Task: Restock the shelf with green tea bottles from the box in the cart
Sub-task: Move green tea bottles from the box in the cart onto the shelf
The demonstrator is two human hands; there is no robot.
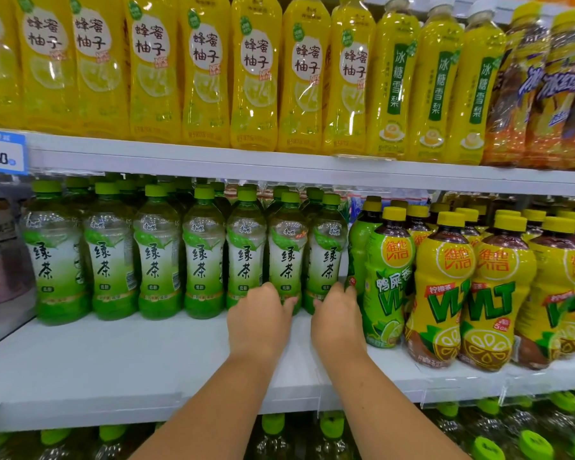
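Green tea bottles [203, 254] with green caps stand in a row on the white middle shelf [113, 353], set back from its front edge, with more behind them. My left hand [259, 315] reaches in and curls around the base of the second bottle from the right [286, 247]. My right hand [337, 315] wraps the base of the rightmost green tea bottle [327, 247], thumb on its left and fingers on its right. Both bottles stand upright on the shelf. The box and the cart are out of view.
Green and yellow VLT lemon tea bottles [445, 293] stand close to the right of my right hand. Yellow honey pomelo bottles [206, 71] fill the shelf above. A blue price tag [0, 154] hangs at the left. Green-capped bottles [332, 426] sit on the shelf below.
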